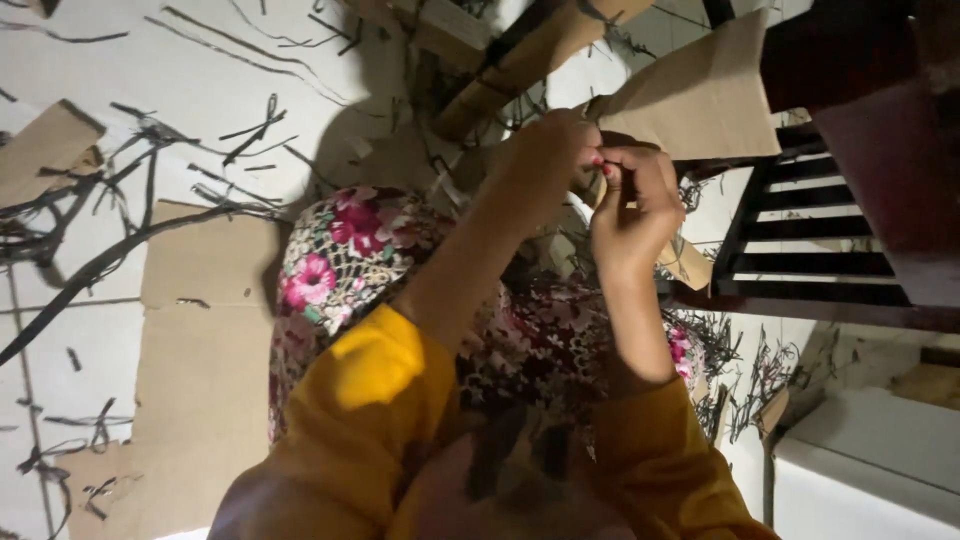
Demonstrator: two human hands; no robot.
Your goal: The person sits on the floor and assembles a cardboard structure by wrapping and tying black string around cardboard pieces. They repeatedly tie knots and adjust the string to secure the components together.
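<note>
On the left we see a white floor (200, 90) with many thin dark strips (150, 150) lying loose on it. Flat cardboard (200, 340) lies there too, under some of the strips.

Next comes our lap, covered with a floral cloth (345, 250) in pink, red and green. Our sleeves (370, 400) are yellow.

Our left hand (545, 160) is raised above the lap and is closed almost into a fist. Its fingertips are pinched together at the place where the two hands meet. Our right hand (630, 215) is just beside it, touching it, with the fingers curled in and the nails painted red. Both hands pinch something small and dark between them. It is too small and too much hidden for us to tell what it is, but it looks like one of the strips. It is held in the air, above the lap and in front of a cardboard sheet (700, 95).

To the right stands a dark wooden frame with slats (810, 235), near the right hand but not touching it. At the lower right is a white box (870, 470).
</note>
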